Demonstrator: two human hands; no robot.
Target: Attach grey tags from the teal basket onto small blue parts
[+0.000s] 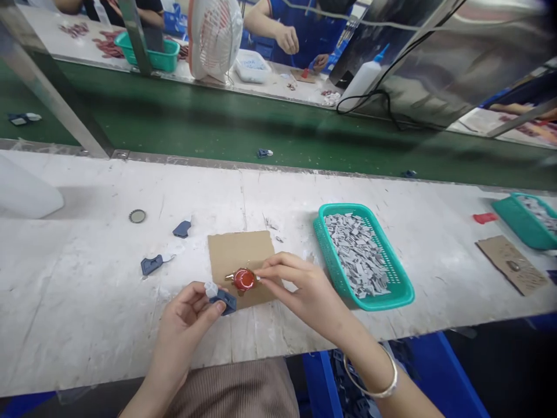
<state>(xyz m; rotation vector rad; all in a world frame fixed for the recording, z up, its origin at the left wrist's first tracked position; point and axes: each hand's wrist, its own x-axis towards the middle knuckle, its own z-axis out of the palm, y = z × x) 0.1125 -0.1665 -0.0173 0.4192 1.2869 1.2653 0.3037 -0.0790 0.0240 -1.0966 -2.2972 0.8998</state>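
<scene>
Likely dipping: blue part [227, 302] pinched by left grip [188, 322], pale piece [258, 278] by right grip [304, 288] at red-filled cap [243, 280]; steadiness needed next.

A scuffed white bench [100, 325] borders a green strip [195, 128]; a metal post [61, 98] rises from its edge. Beyond, a fan [213, 40] stands on another bench [47, 35]. The blurred, shiny panel [448, 69] is perhaps steel.

The worktable [100, 325] is brightly lit; at two o'clock, the metal panel [461, 69] is streaked with glare.
</scene>
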